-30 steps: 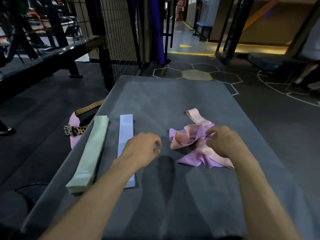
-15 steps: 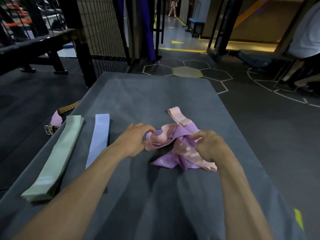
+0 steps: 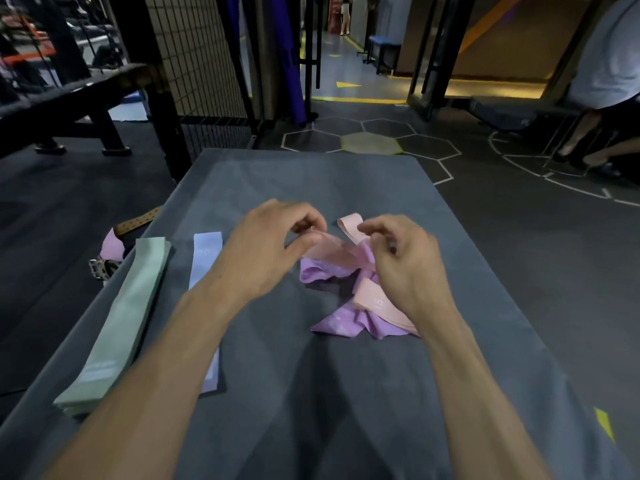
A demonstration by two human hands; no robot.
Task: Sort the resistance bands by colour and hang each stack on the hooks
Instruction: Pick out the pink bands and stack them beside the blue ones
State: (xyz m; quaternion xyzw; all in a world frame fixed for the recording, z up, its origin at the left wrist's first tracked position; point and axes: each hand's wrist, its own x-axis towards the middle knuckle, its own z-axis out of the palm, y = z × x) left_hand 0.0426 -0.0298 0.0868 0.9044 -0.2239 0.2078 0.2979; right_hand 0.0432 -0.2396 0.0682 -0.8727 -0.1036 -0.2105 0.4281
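Sorting step: left hand (image 3: 266, 251) and right hand (image 3: 405, 261) pinch peach band (image 3: 329, 249) above purple bands (image 3: 341, 323); next, untangle gently

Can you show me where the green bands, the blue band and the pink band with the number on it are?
green bands (image 3: 131, 306), head view, middle of the flat stack.
blue band (image 3: 205, 258), head view, upper part near its number.
pink band (image 3: 375, 301), head view, beside the printed 15.
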